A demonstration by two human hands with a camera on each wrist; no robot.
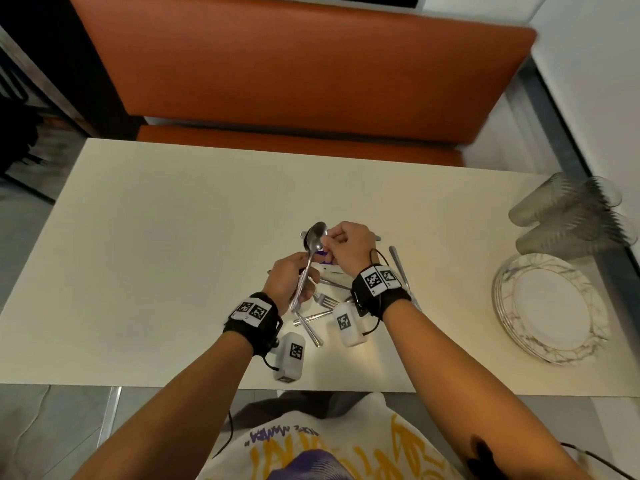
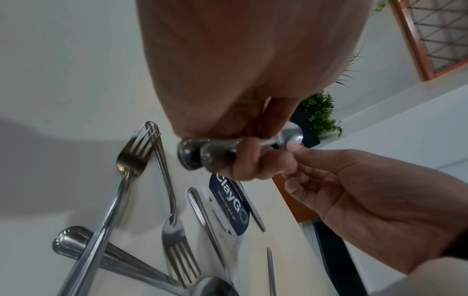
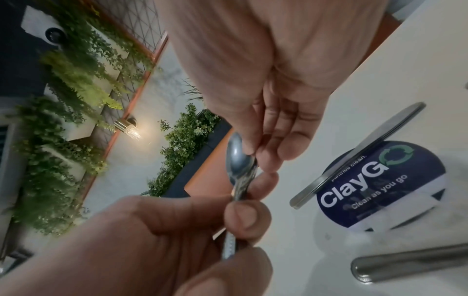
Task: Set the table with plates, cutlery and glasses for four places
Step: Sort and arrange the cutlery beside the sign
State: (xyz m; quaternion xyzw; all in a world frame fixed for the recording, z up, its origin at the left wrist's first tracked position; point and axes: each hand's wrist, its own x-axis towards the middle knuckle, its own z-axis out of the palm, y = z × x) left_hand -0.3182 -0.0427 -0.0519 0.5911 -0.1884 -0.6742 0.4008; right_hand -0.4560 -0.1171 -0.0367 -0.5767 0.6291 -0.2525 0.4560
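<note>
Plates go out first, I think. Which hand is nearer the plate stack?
Right. The right hand is mid-table pinching a spoon, closer to the plate stack at the table's right edge; the left hand is farther left.

two forks [image 2: 131,160], two hands [image 1: 291,282]

An orange bench seat [image 1: 301,64] stands at the far side of the cream table [image 1: 156,237]. A round blue "ClayGO" sticker [image 3: 380,186] lies on the tabletop. Leafy green plants [image 3: 76,84] and a lit wall lamp [image 3: 129,128] line the wall.
</note>
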